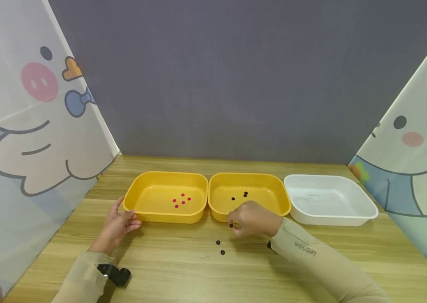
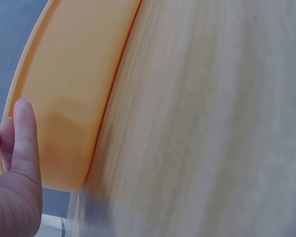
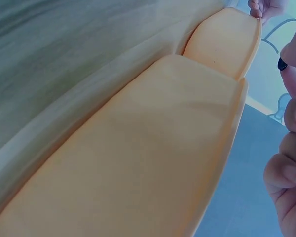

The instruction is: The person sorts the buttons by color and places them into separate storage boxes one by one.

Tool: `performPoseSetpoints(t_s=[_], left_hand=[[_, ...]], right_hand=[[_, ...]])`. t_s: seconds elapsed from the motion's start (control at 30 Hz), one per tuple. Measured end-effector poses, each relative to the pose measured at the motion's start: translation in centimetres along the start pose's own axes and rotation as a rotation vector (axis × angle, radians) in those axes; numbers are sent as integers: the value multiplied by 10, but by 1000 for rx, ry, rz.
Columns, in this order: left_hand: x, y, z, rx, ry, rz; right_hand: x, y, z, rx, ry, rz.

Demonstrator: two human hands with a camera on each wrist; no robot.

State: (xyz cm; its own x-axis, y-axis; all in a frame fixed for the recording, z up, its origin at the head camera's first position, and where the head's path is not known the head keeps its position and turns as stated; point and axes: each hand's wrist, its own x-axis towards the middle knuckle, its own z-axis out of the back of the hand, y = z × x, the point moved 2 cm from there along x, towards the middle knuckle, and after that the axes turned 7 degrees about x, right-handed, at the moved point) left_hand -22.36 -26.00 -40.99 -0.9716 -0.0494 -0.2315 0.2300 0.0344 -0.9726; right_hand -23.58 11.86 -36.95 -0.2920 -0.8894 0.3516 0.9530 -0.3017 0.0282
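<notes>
My left hand point(image 1: 116, 223) holds the front left corner of the left yellow tray point(image 1: 168, 218), fingers at its rim and wall; the left wrist view shows a finger point(image 2: 25, 138) upright against that wall. Several small round red pieces point(image 1: 183, 202) lie inside this tray. Between thumb and forefinger, my right hand point(image 1: 255, 219) pinches a small glossy black round piece point(image 3: 282, 64). That hand is at the front rim of the middle yellow tray point(image 1: 219, 215), where three black pieces point(image 1: 233, 198) lie. On the table before it are two more black pieces point(image 1: 222, 252).
A white tray point(image 1: 334, 220) stands to the right of the two yellow ones, all in a row on the wood-grain table point(image 1: 175, 269). Behind them rises a grey panel point(image 1: 213, 84), with cartoon-printed cloths point(image 1: 12, 139) on both sides.
</notes>
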Motion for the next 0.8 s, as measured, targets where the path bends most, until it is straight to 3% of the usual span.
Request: performPoseSetpoints(t_s=[0.8], left_hand=[[0,0,0,-40,12,8]], right_hand=[[-3,-10,5,10,-37,31]])
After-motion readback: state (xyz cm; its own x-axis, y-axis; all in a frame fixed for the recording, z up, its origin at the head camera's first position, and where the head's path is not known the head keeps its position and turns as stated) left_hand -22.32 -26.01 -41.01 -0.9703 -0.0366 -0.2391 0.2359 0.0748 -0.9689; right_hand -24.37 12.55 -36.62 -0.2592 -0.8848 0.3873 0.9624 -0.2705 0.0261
